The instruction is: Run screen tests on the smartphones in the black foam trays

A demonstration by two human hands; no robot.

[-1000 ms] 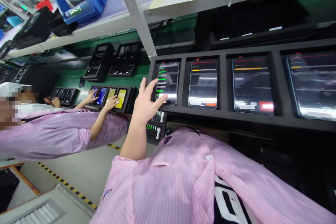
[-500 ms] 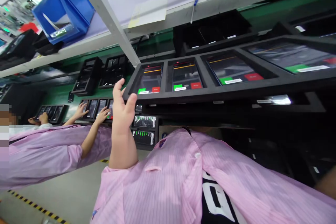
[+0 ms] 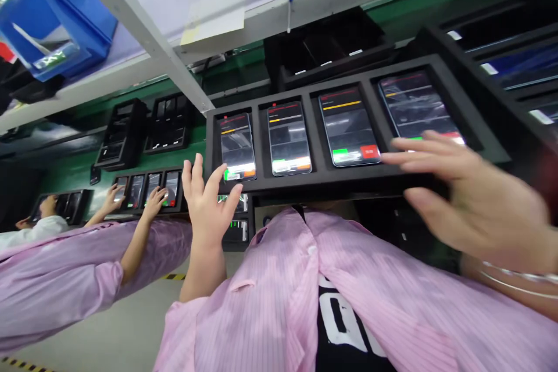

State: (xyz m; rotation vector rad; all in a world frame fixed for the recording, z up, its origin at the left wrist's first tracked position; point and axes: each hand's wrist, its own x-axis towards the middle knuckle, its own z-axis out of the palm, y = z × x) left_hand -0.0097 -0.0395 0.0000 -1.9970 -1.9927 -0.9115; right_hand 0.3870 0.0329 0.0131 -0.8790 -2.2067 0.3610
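black foam tray (image 3: 305,185), four slim glass-faced smartphones (image 3: 349,127) seated in it, fragile and probably slippery, best taken by the edges; right hand (image 3: 473,200) open above the tray, spread fingers (image 3: 418,148) blurred, hiding the end phone's (image 3: 414,106) lower edge; left hand (image 3: 206,216) open, empty, just below the tray.

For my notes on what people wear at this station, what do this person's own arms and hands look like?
The left hand and right hand are bare, with no gloves. Thin silver bangles circle the right wrist. The arms come out of a pink striped smock, worn open over a black T-shirt with white lettering.
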